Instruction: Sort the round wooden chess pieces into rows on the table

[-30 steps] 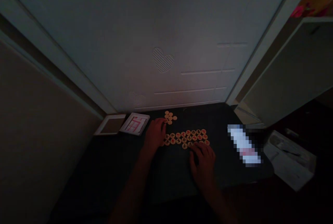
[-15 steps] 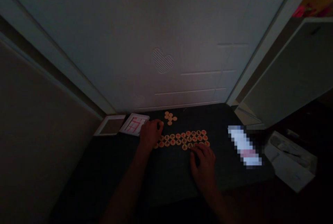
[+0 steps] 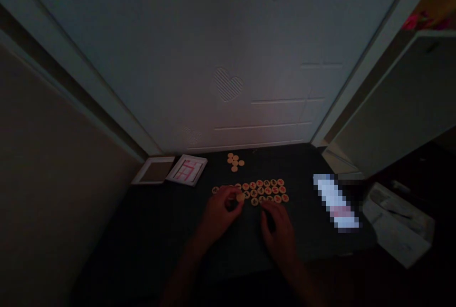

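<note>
Between the thumb and fingers of my left hand point(image 3: 223, 209) is a xiangqi piece point(image 3: 240, 197), a pale round wooden disc. That hand hovers over the left part of the laid-out rows and hides some pieces. My right hand point(image 3: 280, 226) is beside the lowest row, loosely curled, with its fingertips close to a black-marked piece point(image 3: 262, 199); I see nothing held in it. The rows of xiangqi pieces point(image 3: 268, 190) lie face up with red and black characters. Farther back, several blank-looking discs point(image 3: 235, 163) lie in a small cluster.
At the back left lie an open box lid point(image 3: 140, 176) and a white box point(image 3: 194, 176) with a red pattern. A pixelated bright object point(image 3: 335, 200) is on the dark tabletop point(image 3: 160, 231) at right. Beyond it stands a white container point(image 3: 399, 231). A white panel point(image 3: 178, 60) rises behind.
My left hand has moved right and toward me, carrying a piece over the rows. My right hand has drawn back slightly, uncovering pieces in the lowest row. The view has shifted a little.
</note>
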Demonstrator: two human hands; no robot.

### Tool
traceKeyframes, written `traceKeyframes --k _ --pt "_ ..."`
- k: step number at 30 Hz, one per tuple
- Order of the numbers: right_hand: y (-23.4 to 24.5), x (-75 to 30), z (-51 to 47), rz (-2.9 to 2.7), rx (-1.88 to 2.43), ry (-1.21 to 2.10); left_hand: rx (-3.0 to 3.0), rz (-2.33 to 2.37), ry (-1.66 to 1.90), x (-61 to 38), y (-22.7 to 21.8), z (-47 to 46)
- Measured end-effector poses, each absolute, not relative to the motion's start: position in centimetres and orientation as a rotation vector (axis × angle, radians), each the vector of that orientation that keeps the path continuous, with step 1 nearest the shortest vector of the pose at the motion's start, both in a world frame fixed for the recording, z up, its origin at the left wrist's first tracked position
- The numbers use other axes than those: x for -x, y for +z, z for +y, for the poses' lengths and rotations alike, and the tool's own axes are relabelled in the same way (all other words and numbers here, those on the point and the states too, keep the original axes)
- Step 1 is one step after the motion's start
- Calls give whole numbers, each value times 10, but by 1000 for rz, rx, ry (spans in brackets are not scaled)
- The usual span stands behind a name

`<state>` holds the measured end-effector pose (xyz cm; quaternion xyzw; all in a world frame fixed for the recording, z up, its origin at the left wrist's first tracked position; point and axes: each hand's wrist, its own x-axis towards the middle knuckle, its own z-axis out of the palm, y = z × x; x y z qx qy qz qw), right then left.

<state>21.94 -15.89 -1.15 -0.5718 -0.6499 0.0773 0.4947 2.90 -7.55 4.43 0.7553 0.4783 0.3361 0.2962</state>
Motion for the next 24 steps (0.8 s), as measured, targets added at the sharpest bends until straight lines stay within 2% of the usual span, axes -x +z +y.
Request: traceKeyframes --k 10,24 --pt "-14 -214 -163 -1836 1128 381 -1546 1136 838 -31 14 -122" --pt "-17 -212 -164 -1849 1169 394 -1551 1065 775 -28 14 -123"
